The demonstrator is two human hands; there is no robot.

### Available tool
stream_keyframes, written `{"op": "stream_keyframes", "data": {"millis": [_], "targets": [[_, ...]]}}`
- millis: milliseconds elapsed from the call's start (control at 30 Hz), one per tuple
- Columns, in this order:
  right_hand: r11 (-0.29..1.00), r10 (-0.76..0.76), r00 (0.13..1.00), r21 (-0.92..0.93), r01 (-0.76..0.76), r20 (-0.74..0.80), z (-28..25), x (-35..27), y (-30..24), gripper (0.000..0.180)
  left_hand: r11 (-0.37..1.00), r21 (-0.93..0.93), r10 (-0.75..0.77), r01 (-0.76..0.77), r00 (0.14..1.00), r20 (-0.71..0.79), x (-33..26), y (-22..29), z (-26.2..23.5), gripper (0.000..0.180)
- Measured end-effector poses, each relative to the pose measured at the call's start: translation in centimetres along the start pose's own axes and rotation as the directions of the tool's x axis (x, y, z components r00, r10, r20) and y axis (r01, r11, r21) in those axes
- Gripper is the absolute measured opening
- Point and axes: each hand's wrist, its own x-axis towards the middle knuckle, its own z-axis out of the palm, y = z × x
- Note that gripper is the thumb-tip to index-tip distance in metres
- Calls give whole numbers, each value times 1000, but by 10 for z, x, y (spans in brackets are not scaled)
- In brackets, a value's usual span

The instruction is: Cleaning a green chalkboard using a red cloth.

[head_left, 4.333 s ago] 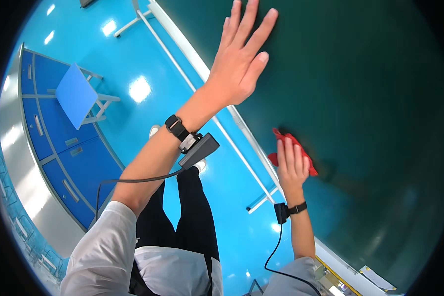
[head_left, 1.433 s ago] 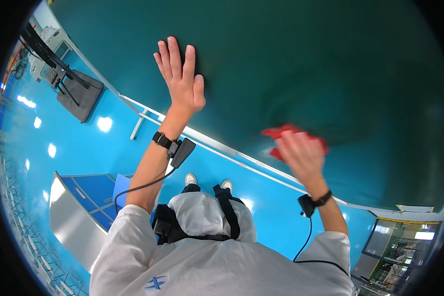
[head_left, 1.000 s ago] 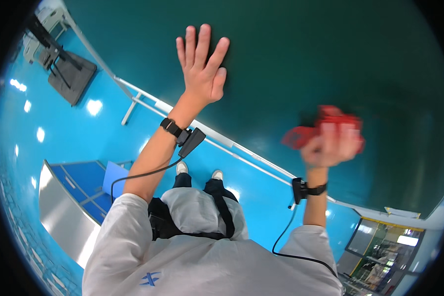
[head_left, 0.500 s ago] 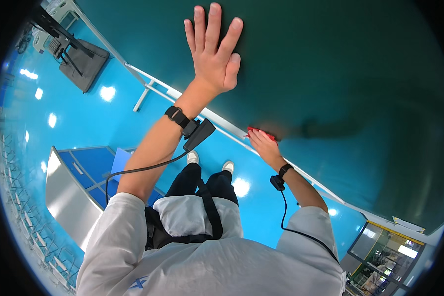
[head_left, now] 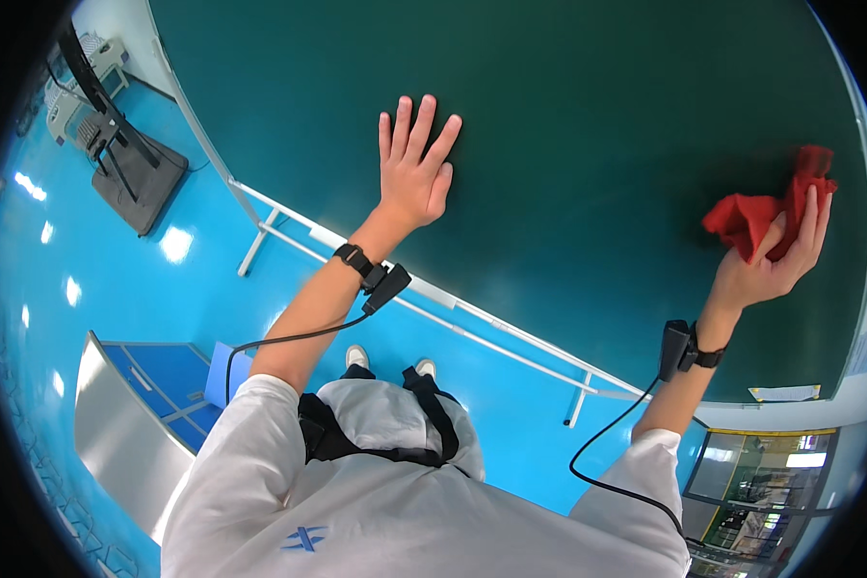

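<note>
A large dark green chalkboard (head_left: 568,173) in a white frame fills the upper part of the view. My left hand (head_left: 414,178) lies spread against its surface, fingers apart and pointing up the board, holding nothing. Over at the board's right side, my right hand (head_left: 775,265) grips a crumpled red cloth (head_left: 742,222). Part of the cloth sticks out above the fingers and part bunches to the left of the thumb. Both wrists carry a black strap with a small cabled device.
Below the board runs a white ledge (head_left: 433,292) with stand legs. A walking treadmill (head_left: 140,183) stands on the shiny blue floor at far left. A blue and white cabinet (head_left: 164,366) is at lower left. A paper label (head_left: 785,393) sits at the board's lower right corner.
My right hand has carried the red cloth from the board's lower edge up and far to the right. My left hand appears lower in the view, still spread on the board.
</note>
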Motion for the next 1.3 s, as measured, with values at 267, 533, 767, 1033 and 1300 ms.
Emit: {"op": "stream_keyframes", "data": {"millis": [267, 533, 767, 1033, 1300], "targets": [[939, -344, 891, 109, 326, 295, 71, -139, -58, 36, 990, -137, -39, 41, 999, 18, 21, 22, -10, 63], [852, -523, 711, 274, 446, 470, 48, -190, -77, 37, 994, -109, -30, 13, 988, -152, 84, -2, -26, 64], [984, 119, 986, -118, -133, -120, 1, -14, 15, 35, 998, -52, -44, 35, 985, -166, 89, -7, -15, 63], [979, 160, 963, -87, -183, -217, 45, -9, -32, 44, 1000, -15, -19, 16, 981, -195, 92, -8, -8, 64], [942, -332, 863, 179, 284, 380, 85, -196, -142, 33, 999, 35, 3, 4, 979, -201, 90, -12, -12, 65]]}}
